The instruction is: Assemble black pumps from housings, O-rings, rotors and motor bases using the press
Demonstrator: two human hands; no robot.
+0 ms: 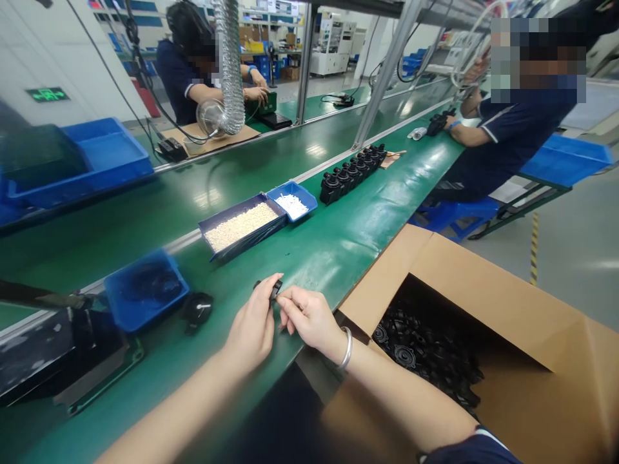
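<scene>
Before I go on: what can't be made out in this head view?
- Small black part: mostly covered by the left hand and right hand; shape unclear.
- Blue bin contents: blurred.
- Black parts in the cardboard box: shadowed, partly behind the flap.
- Dark device at left: blurred, cut off by the edge.

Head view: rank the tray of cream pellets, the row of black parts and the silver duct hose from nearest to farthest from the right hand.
From the right hand:
1. Tray of cream pellets, just ahead, slightly left.
2. Row of black parts, farther up the belt, right.
3. Silver duct hose, hanging across the belt.
</scene>
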